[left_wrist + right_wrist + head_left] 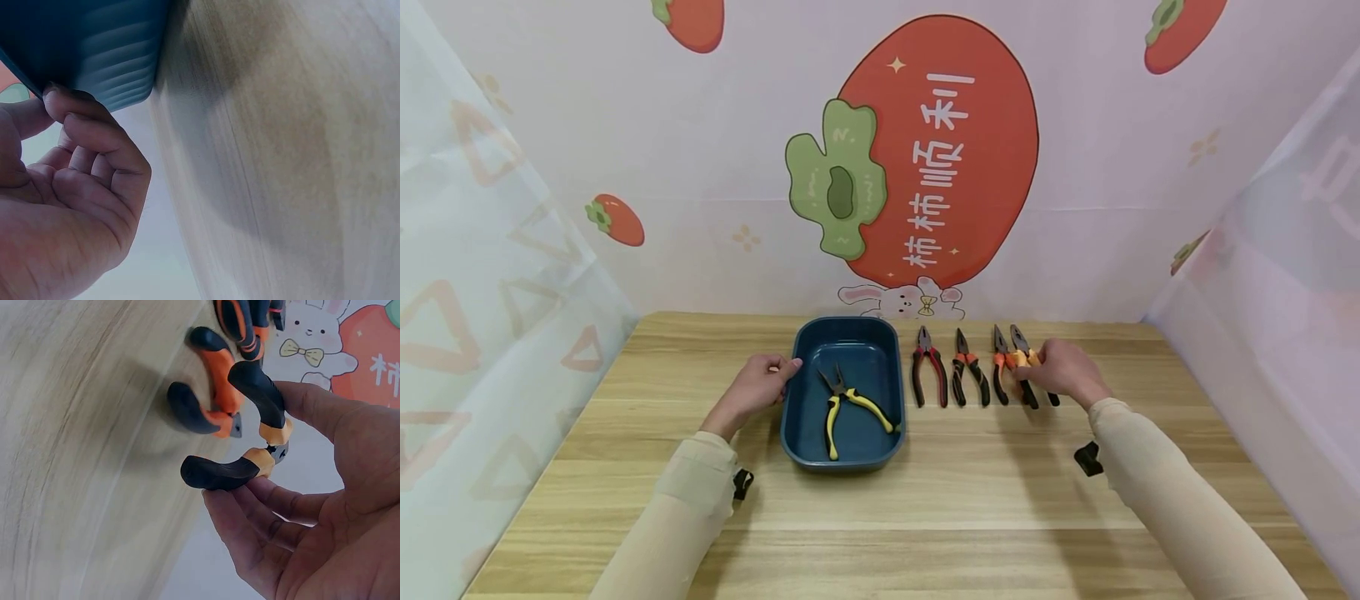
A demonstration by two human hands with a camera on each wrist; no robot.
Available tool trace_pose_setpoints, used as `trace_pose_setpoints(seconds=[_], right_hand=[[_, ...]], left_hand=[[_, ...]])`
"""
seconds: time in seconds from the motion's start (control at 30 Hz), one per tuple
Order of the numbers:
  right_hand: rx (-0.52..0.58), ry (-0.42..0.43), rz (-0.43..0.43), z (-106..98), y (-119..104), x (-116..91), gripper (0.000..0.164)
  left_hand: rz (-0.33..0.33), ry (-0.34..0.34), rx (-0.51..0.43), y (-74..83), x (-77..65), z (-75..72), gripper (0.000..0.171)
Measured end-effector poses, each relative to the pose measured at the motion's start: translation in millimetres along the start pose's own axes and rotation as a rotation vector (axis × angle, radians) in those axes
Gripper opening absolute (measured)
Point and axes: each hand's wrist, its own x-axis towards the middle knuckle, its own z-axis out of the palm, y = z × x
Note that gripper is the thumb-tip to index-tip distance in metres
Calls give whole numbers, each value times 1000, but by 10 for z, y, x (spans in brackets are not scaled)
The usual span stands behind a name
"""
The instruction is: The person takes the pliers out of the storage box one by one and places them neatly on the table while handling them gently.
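My left hand (pixel 756 390) pinches the left rim of a dark blue tray (pixel 847 352) between thumb and forefinger, as the left wrist view also shows. Inside the tray lie yellow-and-black pliers (pixel 868 405), handles spread. At the right, my right hand (pixel 1066 372) holds pliers with light-orange-and-black handles (pixel 219 474). Its thumb is on one handle and its fingers are against the other, with the handles apart. Just left of them, overlapping in the head view, are orange-and-black long-nose pliers (pixel 999 360).
Between the tray and my right hand, red-and-black pliers (pixel 937 371) and black-and-orange pliers (pixel 959 368) lie in a row on the wooden table (pixel 955 508). A printed cloth backdrop (pixel 715 275) rises behind the table, with more cloth along both sides.
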Motion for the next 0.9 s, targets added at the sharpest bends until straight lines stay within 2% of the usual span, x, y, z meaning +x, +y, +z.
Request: trace_pose_setpoints(seconds=[0.53,0.9], right_hand=[[6,43,28,10,236,62,51],[2,26,76,32,333,121,48]], left_hand=[[26,4,0,15,1,11,39],[31,15,12,-4,15,20,39]])
